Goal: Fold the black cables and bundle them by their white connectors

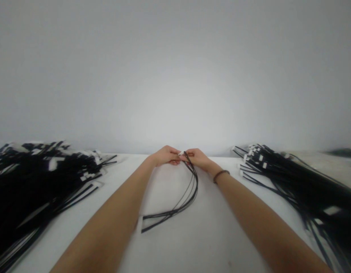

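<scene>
A black wire harness [195, 185] hangs in a curve from my hands down to the table. Its lower end fans out into a white connector [141, 224] near my left forearm. At the upper end is a small white piece [181, 153], which looks like another connector. My left hand [166, 155] pinches this end from the left. My right hand [198, 158] closes its fingers on the wires just beside it. The fingertips of both hands nearly meet, and fine detail between them is blurred.
A large heap of black wire harnesses [27, 189] with white connectors covers the table's left side. Another bundle of harnesses [294, 178] lies on the right, beside clear plastic [331, 163]. A pale wall [175, 76] rises behind the white table [215, 235].
</scene>
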`<state>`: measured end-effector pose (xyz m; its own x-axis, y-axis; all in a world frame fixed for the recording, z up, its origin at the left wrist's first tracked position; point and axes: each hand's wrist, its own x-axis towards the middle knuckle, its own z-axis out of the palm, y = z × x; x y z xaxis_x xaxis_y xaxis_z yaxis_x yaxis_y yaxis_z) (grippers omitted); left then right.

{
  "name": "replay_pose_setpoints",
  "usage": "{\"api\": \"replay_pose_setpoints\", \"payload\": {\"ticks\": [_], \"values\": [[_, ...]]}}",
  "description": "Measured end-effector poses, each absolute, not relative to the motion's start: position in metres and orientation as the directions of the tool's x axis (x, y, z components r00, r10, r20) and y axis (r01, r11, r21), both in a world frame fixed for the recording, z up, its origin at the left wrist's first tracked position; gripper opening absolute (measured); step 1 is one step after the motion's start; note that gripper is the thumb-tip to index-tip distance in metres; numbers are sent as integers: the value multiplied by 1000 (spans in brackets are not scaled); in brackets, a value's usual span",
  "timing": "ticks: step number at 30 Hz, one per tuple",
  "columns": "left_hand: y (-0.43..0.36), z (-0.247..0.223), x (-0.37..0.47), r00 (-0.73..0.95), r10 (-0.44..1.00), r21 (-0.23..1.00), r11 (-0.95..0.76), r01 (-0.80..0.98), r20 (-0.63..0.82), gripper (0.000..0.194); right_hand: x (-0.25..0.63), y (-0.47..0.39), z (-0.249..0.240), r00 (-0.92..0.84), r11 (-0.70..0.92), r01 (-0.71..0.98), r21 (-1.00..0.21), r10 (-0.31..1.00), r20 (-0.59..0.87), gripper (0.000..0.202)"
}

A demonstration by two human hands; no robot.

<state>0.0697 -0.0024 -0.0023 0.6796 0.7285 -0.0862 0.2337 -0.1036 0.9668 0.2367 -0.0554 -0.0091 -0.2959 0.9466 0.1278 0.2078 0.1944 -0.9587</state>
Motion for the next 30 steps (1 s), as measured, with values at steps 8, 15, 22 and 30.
{"api": "replay_pose_setpoints", "payload": {"ticks": [8, 15, 22, 30], "values": [[1, -6, 67, 700, 712, 974, -125, 190, -46, 39, 242, -50, -12, -322, 204, 169, -964, 936, 142, 40], [2, -7, 68, 705, 708, 982, -104, 159, -40, 47, 244, -51, -11, -364, 236, 181, -955, 918, 158, 29], [4, -9, 68, 719, 694, 977, -127, 174, -38, 43, 239, -53, -10, -382, 226, 141, -964, 911, 158, 39], [1, -7, 69, 737, 675, 986, -97, 137, -36, 38, 238, -52, -11, -273, 246, 272, -930, 947, 170, 39]]}}
